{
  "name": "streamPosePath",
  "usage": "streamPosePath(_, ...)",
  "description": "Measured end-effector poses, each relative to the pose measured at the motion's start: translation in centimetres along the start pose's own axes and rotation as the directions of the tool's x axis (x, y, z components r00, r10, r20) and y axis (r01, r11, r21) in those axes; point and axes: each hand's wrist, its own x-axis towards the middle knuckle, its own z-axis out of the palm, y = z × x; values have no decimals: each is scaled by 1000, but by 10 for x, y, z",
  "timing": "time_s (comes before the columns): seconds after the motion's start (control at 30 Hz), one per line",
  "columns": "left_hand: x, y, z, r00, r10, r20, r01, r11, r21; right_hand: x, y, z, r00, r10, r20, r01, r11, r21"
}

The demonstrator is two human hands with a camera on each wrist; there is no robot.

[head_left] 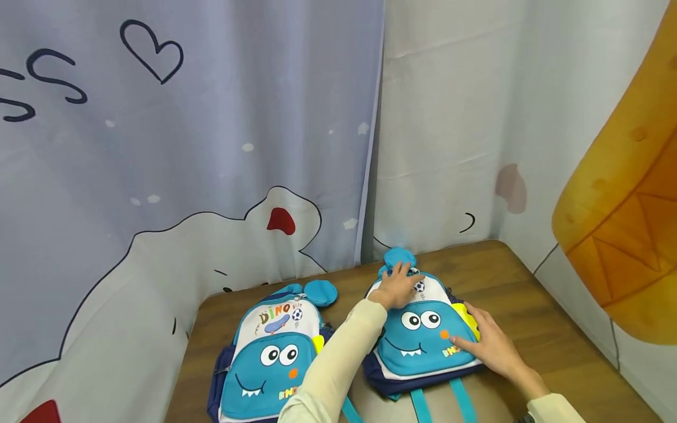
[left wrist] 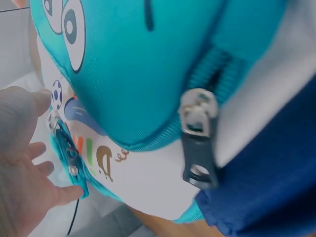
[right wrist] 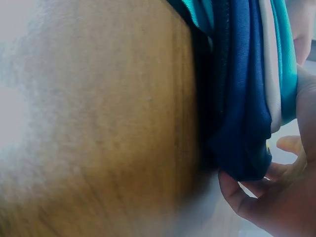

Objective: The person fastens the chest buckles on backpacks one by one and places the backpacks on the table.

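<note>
A child's backpack (head_left: 409,338) with a blue cartoon dinosaur face lies front side up on the wooden table. Over its top, near the round blue flap (head_left: 399,256), my left hand (head_left: 396,289) rests with fingers spread. The left wrist view shows the zipper pull (left wrist: 198,138) at the front pocket, with the left hand's fingers by the top edge. My right hand (head_left: 494,345) holds the pack's right side, thumb over the front beside the yellow spikes (head_left: 465,320). In the right wrist view its fingers (right wrist: 237,195) curl about the navy side (right wrist: 242,123).
A matching backpack (head_left: 277,352) lies to the left, partly hidden by my left sleeve (head_left: 338,364). Blue straps (head_left: 420,405) stretch toward the near side. Printed curtains (head_left: 296,117) hang behind the table (head_left: 471,261), whose right edge slants toward me.
</note>
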Motion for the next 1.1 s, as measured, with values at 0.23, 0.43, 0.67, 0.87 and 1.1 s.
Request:
streamPosePath(0.23,11,5,6,1000,3,28,-3,1000,9,-1,6,7,998,44,-41,-42,998,44)
streamPosePath(0.43,18,10,7,999,-26,46,25,999,25,1,9,8,996,77,-36,-75,995,61)
streamPosePath(0.67,31,19,6,995,-76,63,72,995,72,5,5,5,986,162,30,-164,982,95)
streamPosePath(0.87,39,22,1,994,-92,62,90,995,29,13,5,-3,972,227,60,-232,967,103)
streamPosePath(1.1,40,14,3,975,-197,104,206,975,-79,9,8,6,970,236,53,-242,957,159)
